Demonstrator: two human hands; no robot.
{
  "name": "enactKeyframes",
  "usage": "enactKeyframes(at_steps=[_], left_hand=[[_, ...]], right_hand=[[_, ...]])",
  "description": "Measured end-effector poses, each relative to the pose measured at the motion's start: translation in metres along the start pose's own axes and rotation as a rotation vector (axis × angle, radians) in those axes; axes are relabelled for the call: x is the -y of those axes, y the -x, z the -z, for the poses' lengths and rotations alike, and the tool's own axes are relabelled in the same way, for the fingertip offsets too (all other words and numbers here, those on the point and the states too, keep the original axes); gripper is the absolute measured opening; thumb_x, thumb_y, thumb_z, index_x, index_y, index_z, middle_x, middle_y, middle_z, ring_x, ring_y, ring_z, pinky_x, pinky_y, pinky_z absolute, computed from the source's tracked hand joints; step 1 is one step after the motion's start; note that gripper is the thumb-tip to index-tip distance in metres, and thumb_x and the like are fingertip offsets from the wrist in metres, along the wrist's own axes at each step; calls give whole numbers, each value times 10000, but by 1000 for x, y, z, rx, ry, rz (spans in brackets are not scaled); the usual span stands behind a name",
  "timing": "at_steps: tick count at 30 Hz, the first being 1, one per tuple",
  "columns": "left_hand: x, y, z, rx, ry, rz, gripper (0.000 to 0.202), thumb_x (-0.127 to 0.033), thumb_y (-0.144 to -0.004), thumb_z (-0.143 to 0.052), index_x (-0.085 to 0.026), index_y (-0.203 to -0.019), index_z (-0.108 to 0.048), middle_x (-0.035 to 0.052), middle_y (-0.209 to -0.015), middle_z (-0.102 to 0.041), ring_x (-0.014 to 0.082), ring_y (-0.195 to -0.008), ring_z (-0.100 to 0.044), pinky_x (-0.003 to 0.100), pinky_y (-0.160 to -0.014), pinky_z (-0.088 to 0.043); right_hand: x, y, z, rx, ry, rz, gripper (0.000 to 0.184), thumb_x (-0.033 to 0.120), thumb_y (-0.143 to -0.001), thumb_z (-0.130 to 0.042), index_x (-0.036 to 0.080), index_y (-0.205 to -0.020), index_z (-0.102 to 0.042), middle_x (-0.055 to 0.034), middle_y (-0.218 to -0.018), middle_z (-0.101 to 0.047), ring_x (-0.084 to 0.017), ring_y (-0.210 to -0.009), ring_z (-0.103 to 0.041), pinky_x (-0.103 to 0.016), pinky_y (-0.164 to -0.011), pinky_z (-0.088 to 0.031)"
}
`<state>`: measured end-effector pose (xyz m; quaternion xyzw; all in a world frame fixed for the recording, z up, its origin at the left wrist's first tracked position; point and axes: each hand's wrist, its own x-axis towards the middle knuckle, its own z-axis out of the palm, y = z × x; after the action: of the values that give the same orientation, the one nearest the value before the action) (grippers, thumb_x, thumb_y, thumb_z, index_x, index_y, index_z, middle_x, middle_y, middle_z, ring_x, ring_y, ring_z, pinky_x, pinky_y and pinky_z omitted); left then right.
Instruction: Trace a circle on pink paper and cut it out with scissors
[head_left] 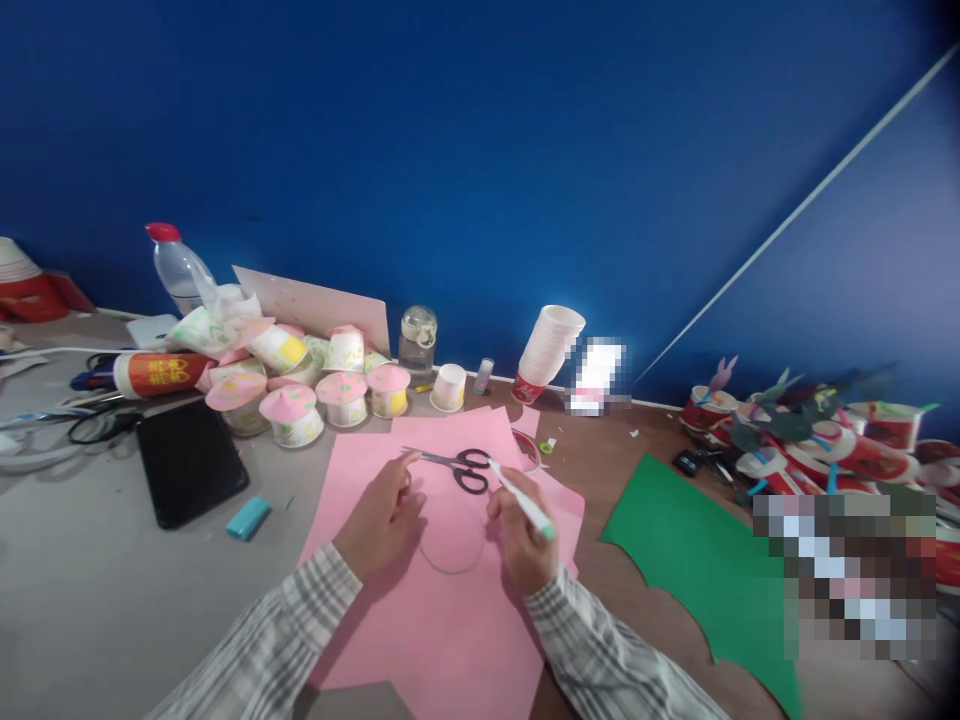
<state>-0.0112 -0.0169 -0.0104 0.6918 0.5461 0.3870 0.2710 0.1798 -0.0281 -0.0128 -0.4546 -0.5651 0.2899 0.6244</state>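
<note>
My left hand (384,520) rests on a sheet of pink paper (442,620), fingers bent and pressed down beside a pencilled circle (452,560). My right hand (523,535) is closed round a white pen with a green cap (525,500), its tip lying near the circle's right side. Black-handled scissors (459,465) lie on the pink paper just beyond both hands. Both sleeves are grey plaid.
Pink-roofed paper-cup houses (300,385) cluster at the back left, with a black tablet (189,462), a teal eraser (247,518) and a water bottle (176,265). A stack of paper cups (546,350) leans by the blue wall. Green paper (705,560) and red cup crafts (817,440) lie right.
</note>
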Motion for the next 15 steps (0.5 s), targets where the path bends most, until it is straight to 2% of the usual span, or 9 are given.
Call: enactKeyframes(at_steps=[2, 4, 7, 10, 13, 15], left_hand=[[-2, -2, 3, -14, 186, 14, 359, -309, -762, -392, -207, -1103, -442, -23, -707, -494, 137, -592, -484, 339, -637, -467], [-4, -3, 5, 30, 325, 28, 322, -344, -770, -388, -206, -1040, -495, -11, -713, -503, 135, -609, -497, 325, -622, -481], [-7, -3, 3, 113, 437, 39, 307, -392, -748, -444, -211, -973, -548, 1, -738, -509, 133, -605, -515, 318, -597, -495], [-8, -2, 0, 107, 395, 15, 302, -403, -713, -506, -226, -945, -584, 18, -817, -520, 148, -672, -537, 328, -644, -497], [-10, -1, -1, 67, 328, 44, 365, -406, -705, -524, -233, -1026, -538, -4, -760, -527, 154, -663, -523, 314, -625, -485], [-10, -1, -2, 41, 295, 47, 388, -408, -719, -506, -223, -1060, -498, -13, -737, -534, 153, -639, -517, 309, -604, -478]], right_hand=[[4, 5, -1, 115, 32, 58, 226, 270, -804, -477, 209, -993, -587, -14, -669, -592, -162, -457, -541, -292, -454, -471], [9, 7, -1, 203, 31, 153, 269, 263, -806, -472, 208, -1051, -567, -35, -727, -606, -188, -530, -573, -355, -553, -501], [14, 6, 1, 234, 11, 291, 297, 281, -823, -440, 201, -1083, -559, -60, -769, -614, -245, -709, -594, -457, -727, -472], [16, 5, 2, 235, -5, 361, 275, 271, -828, -432, 217, -1058, -572, -58, -760, -614, -254, -740, -582, -474, -746, -457], [16, 8, 2, 239, -17, 330, 228, 271, -817, -445, 227, -983, -595, -42, -700, -611, -251, -700, -582, -455, -711, -472], [16, 11, 1, 205, -46, 222, 197, 280, -816, -444, 226, -936, -590, -28, -657, -605, -233, -637, -584, -405, -643, -494]])
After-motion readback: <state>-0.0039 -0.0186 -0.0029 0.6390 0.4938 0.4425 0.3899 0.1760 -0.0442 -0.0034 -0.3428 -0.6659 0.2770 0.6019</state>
